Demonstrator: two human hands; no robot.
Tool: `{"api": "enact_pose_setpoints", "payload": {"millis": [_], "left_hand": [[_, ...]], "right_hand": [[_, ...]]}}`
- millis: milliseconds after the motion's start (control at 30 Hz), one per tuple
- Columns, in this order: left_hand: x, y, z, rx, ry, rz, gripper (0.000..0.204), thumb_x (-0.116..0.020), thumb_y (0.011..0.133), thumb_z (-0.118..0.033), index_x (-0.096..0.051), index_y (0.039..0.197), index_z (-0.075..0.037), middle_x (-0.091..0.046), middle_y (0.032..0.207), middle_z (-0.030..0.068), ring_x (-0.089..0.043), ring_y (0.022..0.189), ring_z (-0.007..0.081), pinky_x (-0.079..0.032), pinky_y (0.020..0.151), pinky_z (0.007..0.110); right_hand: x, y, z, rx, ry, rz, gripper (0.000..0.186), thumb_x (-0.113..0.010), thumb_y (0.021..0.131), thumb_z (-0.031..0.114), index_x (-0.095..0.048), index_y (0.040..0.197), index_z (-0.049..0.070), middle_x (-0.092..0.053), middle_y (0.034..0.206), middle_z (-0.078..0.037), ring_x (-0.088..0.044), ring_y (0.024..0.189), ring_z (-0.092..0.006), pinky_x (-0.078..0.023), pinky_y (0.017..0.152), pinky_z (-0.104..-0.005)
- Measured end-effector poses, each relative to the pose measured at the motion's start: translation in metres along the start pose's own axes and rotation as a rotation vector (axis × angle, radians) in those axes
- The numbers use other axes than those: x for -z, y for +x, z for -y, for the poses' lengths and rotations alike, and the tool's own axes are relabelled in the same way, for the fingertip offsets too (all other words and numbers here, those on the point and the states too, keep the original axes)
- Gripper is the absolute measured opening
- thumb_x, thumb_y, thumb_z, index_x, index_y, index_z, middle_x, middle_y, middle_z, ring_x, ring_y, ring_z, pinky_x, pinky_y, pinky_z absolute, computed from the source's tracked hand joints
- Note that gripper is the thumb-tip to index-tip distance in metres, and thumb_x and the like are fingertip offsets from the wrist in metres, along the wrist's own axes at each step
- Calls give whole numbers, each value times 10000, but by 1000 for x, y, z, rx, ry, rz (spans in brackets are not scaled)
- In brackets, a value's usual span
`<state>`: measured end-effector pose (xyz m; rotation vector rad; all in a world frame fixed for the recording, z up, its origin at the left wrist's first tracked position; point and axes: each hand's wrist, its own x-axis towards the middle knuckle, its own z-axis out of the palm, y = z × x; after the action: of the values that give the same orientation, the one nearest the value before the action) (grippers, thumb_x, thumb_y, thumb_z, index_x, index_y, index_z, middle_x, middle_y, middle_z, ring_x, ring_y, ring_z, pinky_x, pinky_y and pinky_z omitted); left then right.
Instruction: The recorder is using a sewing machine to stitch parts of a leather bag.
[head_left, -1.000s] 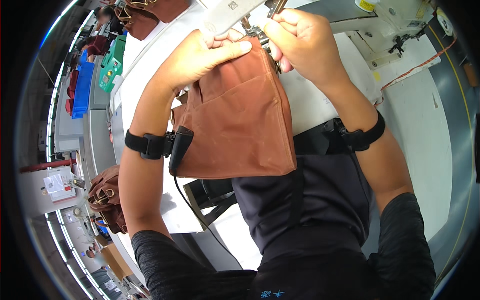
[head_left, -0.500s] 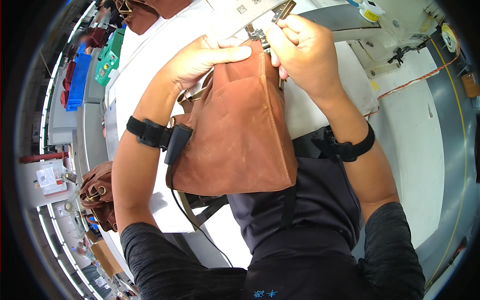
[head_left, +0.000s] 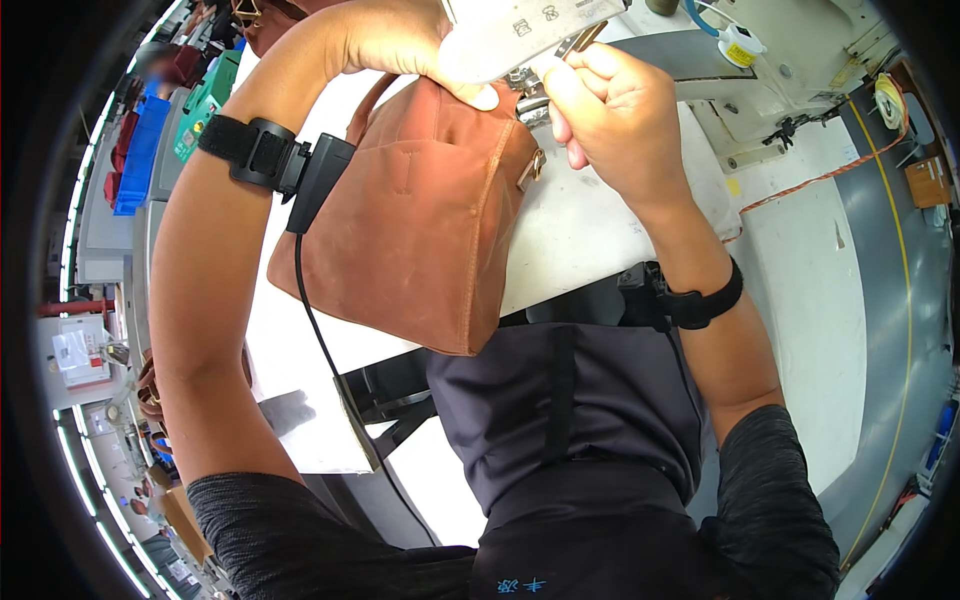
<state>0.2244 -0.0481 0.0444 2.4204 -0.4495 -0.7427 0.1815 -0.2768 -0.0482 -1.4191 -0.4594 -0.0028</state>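
A brown leather bag (head_left: pixel 400 220) lies tilted on the white work table, its upper edge at the metal foot parts (head_left: pixel 522 80) of a sewing machine. My left hand (head_left: pixel 405 45) grips the bag's upper edge; its thumb presses on the leather, and some fingers are hidden behind the machine's white head (head_left: pixel 520 35). Right beside the foot parts, my right hand (head_left: pixel 615 110) is closed with the thumb on top. What it holds, if anything, is hidden. A small brass-coloured metal fitting (head_left: pixel 532 170) hangs at the bag's right side.
The white table (head_left: pixel 590 225) extends around the bag. More brown leather (head_left: pixel 270 25) lies at the far left. A cable (head_left: pixel 320 320) runs down from the black device on my left wrist. To the right are a white machine body (head_left: pixel 810 60) and an orange twisted cord (head_left: pixel 800 190).
The bag has swung to the left and away from my lap, its lower end tilting left. My left hand has moved farther forward and left, elbow out. My right hand has barely moved.
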Motion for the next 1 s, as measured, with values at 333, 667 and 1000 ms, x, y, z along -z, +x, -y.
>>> {"api": "enact_pose_setpoints", "payload": {"millis": [333,667,1000], "left_hand": [[-51,-9,40,-57,-796,103,438,-830,946,-260,-739,1307,-30,-758,1245,61,-673,1167,141,-488,1081,301],[-75,-11,53,-119,-1019,78,401,-767,999,-247,-729,1316,-5,-767,1240,87,-713,1118,156,-535,1040,311],[-74,-13,49,-111,-1000,73,389,-765,1000,-262,-745,1280,6,-779,1197,99,-724,1091,171,-550,1012,318]], "right_hand": [[4,3,8,-23,32,17,207,-675,972,112,-637,807,-7,-597,575,-7,-483,486,-44,-388,443,-260],[-4,1,-1,24,-142,-78,237,-672,961,114,-590,771,-1,-489,542,20,-417,491,-57,-358,463,-300],[-6,4,-3,89,-172,-79,328,-689,984,190,-566,747,-2,-520,540,-10,-412,498,-81,-363,482,-324]]}}
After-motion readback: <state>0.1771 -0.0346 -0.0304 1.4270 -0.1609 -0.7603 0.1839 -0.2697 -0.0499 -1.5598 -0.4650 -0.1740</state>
